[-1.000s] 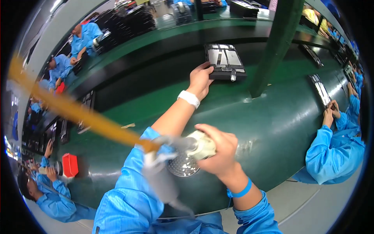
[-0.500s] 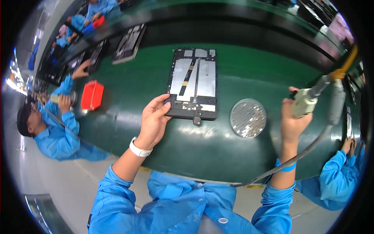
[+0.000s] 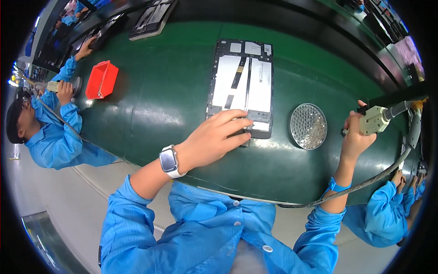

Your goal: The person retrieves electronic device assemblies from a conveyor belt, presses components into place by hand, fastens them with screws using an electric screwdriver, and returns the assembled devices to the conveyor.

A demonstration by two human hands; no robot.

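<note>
An opened tablet (image 3: 262, 86) lies on the green bench, its silvery battery and black ribbon strips exposed. My left hand (image 3: 214, 137) reaches across its lower end from the left. The fingers are stretched out, slightly apart, and rest on the lower circuit area; the thumb is hidden. Just below the fingers, a small dark part (image 3: 245, 143) pokes out past the tablet's bottom edge. Off to the right, my right hand (image 3: 356, 137) is wrapped round a cream corded electric screwdriver (image 3: 375, 119), whose tip I cannot make out. Between tablet and screwdriver sits a round dish (image 3: 308, 126) of small screws.
A red bin (image 3: 102, 80) stands at the left. Beyond it, a co-worker (image 3: 54, 118) holds a similar tool. Another device (image 3: 150, 20) lies at the back left. A thick cable (image 3: 365, 182) loops under my right forearm. Another person (image 3: 381, 210) works at the far right.
My left hand has moved from the tablet's lower left edge to lie over its lower end. The small part below the edge is now mostly covered. My right hand still holds the screwdriver.
</note>
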